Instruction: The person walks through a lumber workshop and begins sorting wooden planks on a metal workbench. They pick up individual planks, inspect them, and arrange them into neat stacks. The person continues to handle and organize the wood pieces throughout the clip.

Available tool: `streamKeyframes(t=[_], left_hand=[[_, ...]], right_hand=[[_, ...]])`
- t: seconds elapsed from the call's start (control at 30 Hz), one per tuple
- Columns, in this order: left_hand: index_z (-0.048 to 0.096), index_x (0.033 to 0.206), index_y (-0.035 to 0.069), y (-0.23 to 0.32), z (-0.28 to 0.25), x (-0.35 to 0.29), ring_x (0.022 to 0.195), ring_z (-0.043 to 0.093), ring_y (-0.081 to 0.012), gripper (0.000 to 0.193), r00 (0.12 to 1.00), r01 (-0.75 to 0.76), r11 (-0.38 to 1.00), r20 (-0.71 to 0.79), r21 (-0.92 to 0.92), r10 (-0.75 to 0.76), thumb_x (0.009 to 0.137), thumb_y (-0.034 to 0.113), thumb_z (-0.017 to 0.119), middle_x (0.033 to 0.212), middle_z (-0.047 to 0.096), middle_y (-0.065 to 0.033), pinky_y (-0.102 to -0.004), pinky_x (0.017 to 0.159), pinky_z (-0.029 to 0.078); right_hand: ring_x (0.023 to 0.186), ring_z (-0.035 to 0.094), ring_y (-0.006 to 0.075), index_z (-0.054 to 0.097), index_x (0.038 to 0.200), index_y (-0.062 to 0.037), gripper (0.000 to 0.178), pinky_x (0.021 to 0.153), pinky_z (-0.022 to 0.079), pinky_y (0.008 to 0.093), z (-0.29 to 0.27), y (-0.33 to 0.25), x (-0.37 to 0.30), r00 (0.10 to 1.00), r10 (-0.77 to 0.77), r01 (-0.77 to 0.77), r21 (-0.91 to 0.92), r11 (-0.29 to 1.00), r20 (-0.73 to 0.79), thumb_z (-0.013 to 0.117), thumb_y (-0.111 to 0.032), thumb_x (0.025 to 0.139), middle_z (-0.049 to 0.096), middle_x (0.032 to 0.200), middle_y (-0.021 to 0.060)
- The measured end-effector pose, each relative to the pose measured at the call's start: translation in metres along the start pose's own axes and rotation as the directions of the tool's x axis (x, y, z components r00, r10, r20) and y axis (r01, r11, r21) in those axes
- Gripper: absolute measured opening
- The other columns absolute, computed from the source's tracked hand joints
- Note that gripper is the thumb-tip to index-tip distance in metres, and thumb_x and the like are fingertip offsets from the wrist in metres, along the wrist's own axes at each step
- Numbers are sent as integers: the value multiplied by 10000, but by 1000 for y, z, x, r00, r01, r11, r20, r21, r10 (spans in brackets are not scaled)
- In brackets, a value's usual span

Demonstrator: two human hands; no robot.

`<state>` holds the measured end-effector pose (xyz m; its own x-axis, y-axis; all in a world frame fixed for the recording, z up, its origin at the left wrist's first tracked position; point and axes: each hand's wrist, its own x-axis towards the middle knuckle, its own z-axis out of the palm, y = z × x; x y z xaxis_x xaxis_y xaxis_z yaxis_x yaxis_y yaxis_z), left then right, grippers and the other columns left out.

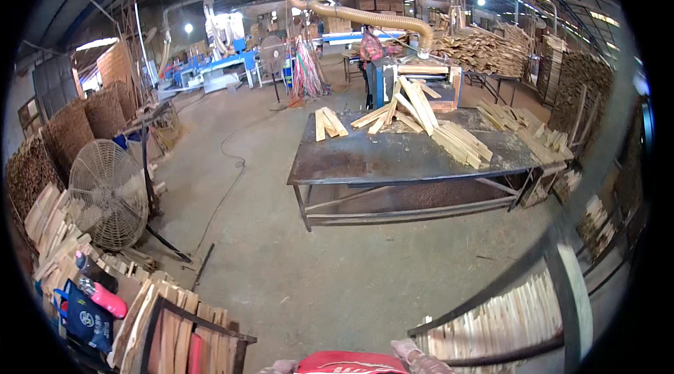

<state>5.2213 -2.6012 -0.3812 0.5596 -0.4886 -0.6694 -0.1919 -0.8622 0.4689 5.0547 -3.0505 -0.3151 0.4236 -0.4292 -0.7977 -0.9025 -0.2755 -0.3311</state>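
Both of my hands show only in part at the lower edge, on either side of a red piece of cloth with white marks at my front. My left hand is just left of the cloth, its fingers too cut off to read. To the right of it, my right hand is up close to the corner of a dark metal rack packed with upright pale wood strips. Its fingers are small and unclear, and nothing can be made out in them.
Ahead stands a dark metal table with loose wood boards, in front of a machine with a duct hose. A floor fan is at left, above a pink bottle and blue bag. A cable crosses the floor.
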Motion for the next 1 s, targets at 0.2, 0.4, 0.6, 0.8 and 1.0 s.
streamKeyframes(t=[0.2, 0.4, 0.6, 0.8, 1.0], left_hand=[[684, 786, 108, 81, -78, 102, 615, 614, -268, 107, 983, 180, 961, 68, -211, -169, 771, 206, 644, 701, 664, -90, -409, 561, 483], [689, 804, 133, 134, -177, 224, 598, 603, -269, 92, 990, 139, 972, 50, -188, -132, 759, 212, 675, 688, 655, -84, -420, 549, 479], [693, 823, 158, 241, -329, 471, 581, 592, -269, 98, 806, -490, 709, -46, 506, 590, 746, 217, 705, 675, 647, -78, -431, 537, 474], [634, 760, 171, 408, -467, 576, 599, 634, -185, 180, 979, -189, 525, -204, -830, 30, 901, 282, 643, 635, 599, -5, -329, 497, 469], [616, 862, 143, 478, -469, 611, 594, 554, -152, 171, 981, -189, 351, -190, -917, 31, 903, 298, 675, 733, 609, -6, -321, 538, 462]], right_hand=[[643, 630, 240, 641, 836, -54, 248, 596, 489, 393, -69, -42, 198, 660, -749, 610, -616, 498, 49, 583, -288, 893, 648, 736, 65], [661, 644, 211, 669, 812, -54, 293, 593, 511, 364, -73, -117, 268, 934, -65, -94, 415, 905, 352, 624, -342, 852, 679, 769, 52], [633, 642, 170, 677, 818, -70, 225, 567, 523, 350, -244, -137, 332, 885, -463, 439, -244, 865, -49, 577, -253, 899, 652, 693, 44], [669, 618, 123, 678, 854, -90, 220, 614, 515, 280, -372, -259, 277, 970, -95, 235, 749, 619, -226, 595, -285, 915, 640, 766, 0], [643, 560, 123, 668, 858, -66, 309, 583, 465, 302, -476, -322, 344, 986, -152, 151, 787, 598, -74, 603, -364, 907, 614, 741, -12]])
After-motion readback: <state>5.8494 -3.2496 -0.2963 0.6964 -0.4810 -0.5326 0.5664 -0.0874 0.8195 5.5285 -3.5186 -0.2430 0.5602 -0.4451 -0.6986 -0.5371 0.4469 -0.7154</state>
